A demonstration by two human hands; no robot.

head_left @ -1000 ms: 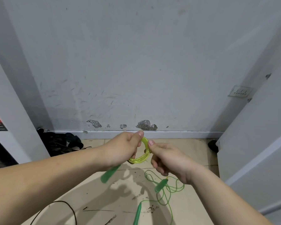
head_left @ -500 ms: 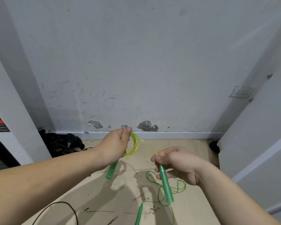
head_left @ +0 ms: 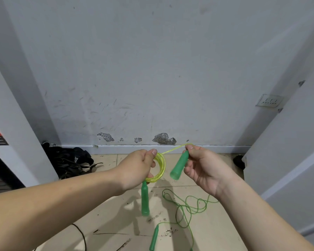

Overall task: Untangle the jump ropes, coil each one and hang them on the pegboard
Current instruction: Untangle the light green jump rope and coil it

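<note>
With the green rope (head_left: 188, 205) lying loose on the floor (head_left: 107, 214) nearest me, I am gripping the yellow coil (head_left: 160, 167) in my left hand (head_left: 136, 169) and pinching its free handle (head_left: 179, 166) in my right hand (head_left: 205, 171), judging the last taut strand wants winding on snugly.

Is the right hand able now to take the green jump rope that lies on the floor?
Probably not yet. The right hand pinches a green handle of the yellow rope, which the left hand holds coiled. The green jump rope lies uncovered below it on the floor.
</note>
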